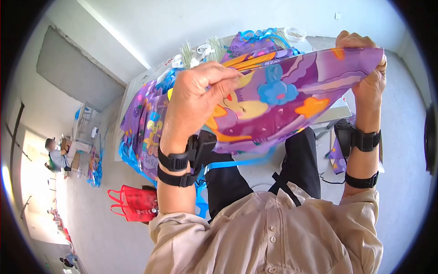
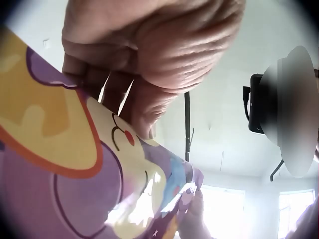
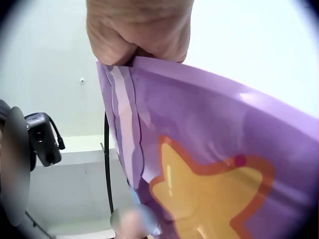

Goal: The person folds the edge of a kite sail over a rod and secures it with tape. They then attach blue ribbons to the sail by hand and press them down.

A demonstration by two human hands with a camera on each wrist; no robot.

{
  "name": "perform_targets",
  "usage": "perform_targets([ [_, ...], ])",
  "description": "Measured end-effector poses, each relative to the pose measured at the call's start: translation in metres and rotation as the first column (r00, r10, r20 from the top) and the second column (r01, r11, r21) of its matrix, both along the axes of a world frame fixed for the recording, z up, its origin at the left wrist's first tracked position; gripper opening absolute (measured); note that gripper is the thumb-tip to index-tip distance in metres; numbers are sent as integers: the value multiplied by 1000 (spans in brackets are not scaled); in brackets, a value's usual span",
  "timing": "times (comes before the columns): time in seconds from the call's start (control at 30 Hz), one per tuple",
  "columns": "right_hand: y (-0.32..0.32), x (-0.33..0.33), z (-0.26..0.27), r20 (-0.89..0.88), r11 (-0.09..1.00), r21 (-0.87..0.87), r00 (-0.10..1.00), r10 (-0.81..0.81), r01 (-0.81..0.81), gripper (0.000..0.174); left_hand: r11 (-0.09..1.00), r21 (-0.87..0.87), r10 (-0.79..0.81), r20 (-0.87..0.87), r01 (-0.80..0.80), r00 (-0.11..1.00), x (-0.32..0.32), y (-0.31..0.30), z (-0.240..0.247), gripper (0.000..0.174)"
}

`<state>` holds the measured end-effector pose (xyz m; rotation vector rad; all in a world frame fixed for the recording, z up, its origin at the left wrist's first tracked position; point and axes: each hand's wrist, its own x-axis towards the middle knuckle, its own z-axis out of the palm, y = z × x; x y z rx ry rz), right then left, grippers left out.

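Observation:
A glossy purple plastic sheet point(image 1: 292, 96), printed with a cartoon face, a blue flower and orange stars, hangs stretched between both hands above the lap. My left hand point(image 1: 196, 91) pinches its upper edge near the face; in the left wrist view, fingers and thumb point(image 2: 149, 112) meet over that edge. At the sheet's far right corner, my right hand point(image 1: 369, 68) grips the edge with curled fingers. The right wrist view has the right fist point(image 3: 142, 32) closed at the top of the sheet, above an orange star point(image 3: 209, 184). A blue ribbon point(image 1: 242, 162) trails below the sheet.
Behind the sheet, a table point(image 1: 132, 98) bears more purple printed sheets point(image 1: 146, 123), bundles of thin sticks point(image 1: 187, 55) and a clear tub point(image 1: 295, 34). A red bag point(image 1: 137, 203) stands on the floor at left. Farther off, another person point(image 1: 59, 155) sits.

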<state>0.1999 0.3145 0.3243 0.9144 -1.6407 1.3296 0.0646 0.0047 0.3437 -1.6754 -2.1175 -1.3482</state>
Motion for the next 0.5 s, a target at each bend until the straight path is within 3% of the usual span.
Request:
perform_targets([
  [0.07,2,4,-7,-15,1000,-16,1000,25,-25,16,996,66,-66,62,62,996,4,1,-10,13],
  [0.17,4,7,-13,30,998,-17,998,-60,60,14,997,56,-60,113,54,992,-1,0,-27,14],
  [0.2,2,5,-14,15,1000,0,1000,-17,17,14,995,89,-53,210,35,976,1,2,-31,11],
  [0.37,-3,-3,-32,-8,1000,-29,1000,-1,1,13,995,71,52,202,-67,978,6,3,-27,9],
  [0.4,-2,-7,-52,85,954,-299,996,11,15,11,987,101,110,174,-129,979,7,3,-24,10],
  [0.43,-8,-6,-59,170,835,-547,985,44,57,10,977,190,69,170,-101,983,3,3,-21,10],
  [0.47,-11,-7,-62,218,860,-504,953,209,-73,12,975,195,82,145,-109,986,3,1,-15,11],
  [0.5,-25,-13,-61,236,937,-339,972,3,79,13,972,203,96,117,-118,989,2,-2,-5,11],
])
